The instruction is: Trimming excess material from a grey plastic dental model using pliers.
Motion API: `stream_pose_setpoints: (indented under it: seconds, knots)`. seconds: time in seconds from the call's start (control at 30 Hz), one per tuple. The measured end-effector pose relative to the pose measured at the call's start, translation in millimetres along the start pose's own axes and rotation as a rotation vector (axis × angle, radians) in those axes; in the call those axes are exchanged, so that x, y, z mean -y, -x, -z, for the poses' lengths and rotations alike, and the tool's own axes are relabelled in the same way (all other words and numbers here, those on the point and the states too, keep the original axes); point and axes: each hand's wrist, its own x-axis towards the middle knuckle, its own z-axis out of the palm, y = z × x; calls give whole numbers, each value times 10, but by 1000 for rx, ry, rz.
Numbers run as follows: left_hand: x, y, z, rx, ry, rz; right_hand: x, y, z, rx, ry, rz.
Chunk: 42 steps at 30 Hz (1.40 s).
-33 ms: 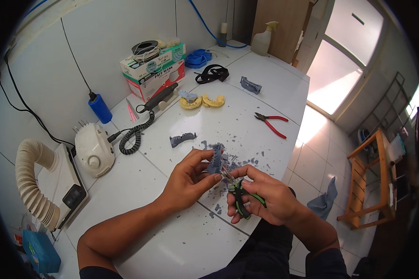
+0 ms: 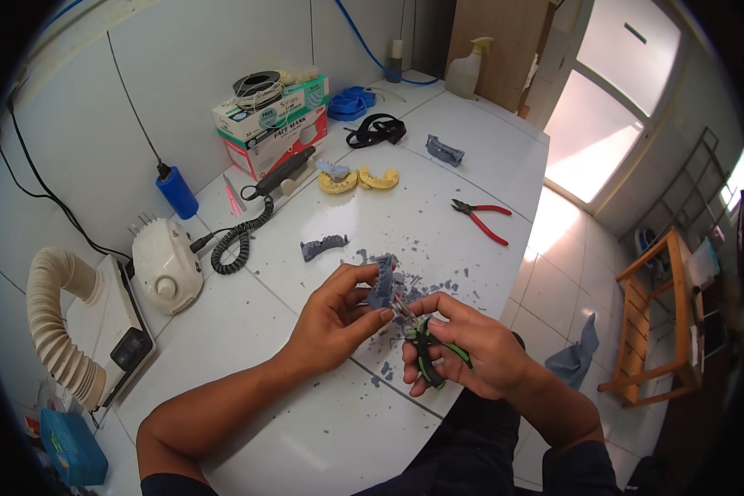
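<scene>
My left hand (image 2: 331, 318) pinches a blue-grey dental model (image 2: 382, 283) with a toothed edge, held upright above the table. Closed around the black-and-green handles of a pair of pliers (image 2: 423, 351), my right hand (image 2: 479, 347) keeps the metal jaws against the model's lower right side; the exact contact is too small to make out. Blue-grey crumbs and chips (image 2: 426, 289) lie scattered under and around both hands. Just beyond my left hand rests another grey arch-shaped piece (image 2: 324, 246). Red-handled cutters (image 2: 483, 221) lie partly spread on the right.
Yellow dental casts (image 2: 379, 178), another grey piece (image 2: 445, 151) and a black strap (image 2: 376, 131) lie farther back. Mask boxes (image 2: 277, 140) stand by the wall. At left are a handpiece (image 2: 285, 172), its control unit (image 2: 167, 269) and a hose machine (image 2: 128, 331). The table edge (image 2: 527, 273) runs along the right.
</scene>
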Motion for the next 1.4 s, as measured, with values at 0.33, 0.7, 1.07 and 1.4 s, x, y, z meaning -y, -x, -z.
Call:
stream_pose_setpoints:
  seconds: [0.33,0.7,1.07,1.4]
  knots:
    - [43,3,-4,14,-56,-29,-20,-30,25,-17,25,17]
    - [-81,30,-36,-3,-374,-53,49,-19,80,-35,-69,-59]
    - [-15,46,-46,-37,-445,-155,132,-27,44,-83,-29,-153]
    - [-20,48,-85,-67,-589,-221,41,-32,15,-79,-130,-131]
